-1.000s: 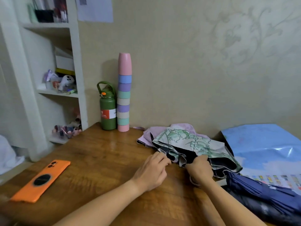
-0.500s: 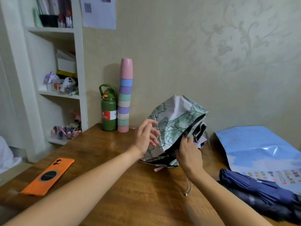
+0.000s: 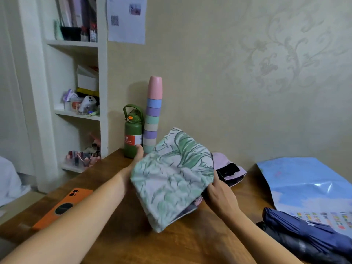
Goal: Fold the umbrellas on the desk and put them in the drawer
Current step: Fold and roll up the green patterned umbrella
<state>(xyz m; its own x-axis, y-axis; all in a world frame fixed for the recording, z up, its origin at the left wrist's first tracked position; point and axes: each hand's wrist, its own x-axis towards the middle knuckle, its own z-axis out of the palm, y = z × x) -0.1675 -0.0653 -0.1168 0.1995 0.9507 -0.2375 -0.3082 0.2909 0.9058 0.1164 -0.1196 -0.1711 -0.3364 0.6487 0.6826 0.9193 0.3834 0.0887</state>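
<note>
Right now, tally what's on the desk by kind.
Umbrellas: 3 (green-print umbrella held by left hand and right hand; pink umbrella; navy umbrella)
Bottle: 1 (green bottle)
Cup stack: 1 (stacked cups)
Phone: 1 (orange phone)
Bag: 1 (blue bag)
Total: 7

**A papered corner with built-in shelves**

The beige wall (image 3: 219, 73) carries a faint embossed scrolling floral pattern (clearest at the upper right). A printed white paper sheet (image 3: 126, 20) hangs on it beside a white built-in shelf unit (image 3: 102, 82) crowded with small items. Below spreads the brown wooden bench (image 3: 118, 235), its grain glossy under soft, even light. A pale curtain (image 3: 9, 92) hangs at the far left.
</note>
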